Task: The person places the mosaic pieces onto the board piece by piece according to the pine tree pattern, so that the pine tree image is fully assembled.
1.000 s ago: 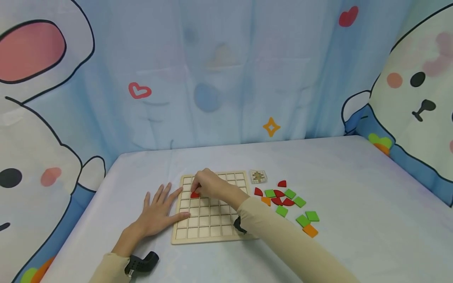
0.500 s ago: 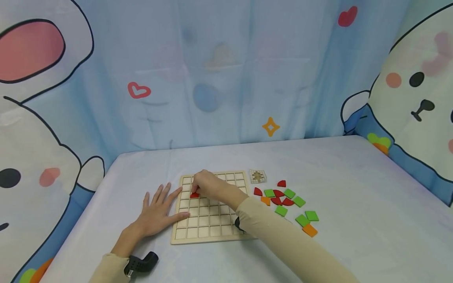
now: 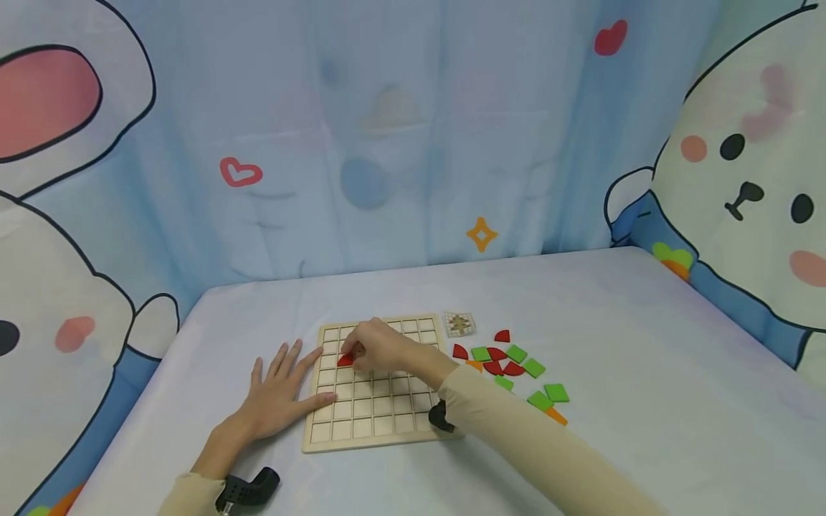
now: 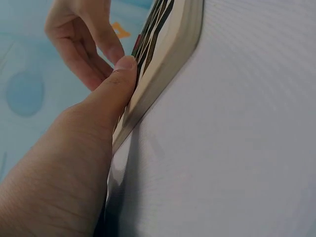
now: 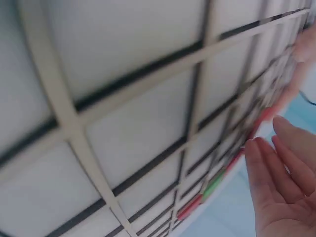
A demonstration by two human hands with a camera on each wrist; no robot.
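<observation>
A square wooden grid board [image 3: 361, 430] lies on the table. My left hand [image 3: 276, 398] is spread flat at its left side, with the thumb and a fingertip touching the frame. Over the upper left of the grid is my right hand [image 3: 382, 346], its fingertips beside a red quarter-round piece [image 3: 345, 360] that sits in a cell. In the right wrist view that hand's fingers are nearly straight, the thumb stands apart, and nothing shows between them. Red and green pieces [image 5: 213, 186] also show along the board there; in the head view my right hand covers that part.
Right of the board lie several loose pieces: red quarter-rounds and leaf shapes [image 3: 513, 369], green squares [image 3: 557, 393] and orange tiles [image 3: 557, 416], one partly behind my right sleeve. A small pattern card [image 3: 459, 324] lies by the board's upper right corner. A patterned curtain [image 3: 400, 143] hangs behind the table.
My right fingers have loosened and drawn back from the red piece, which now shows more fully. My left hand keeps its place on the board. The head view has shifted slightly.
</observation>
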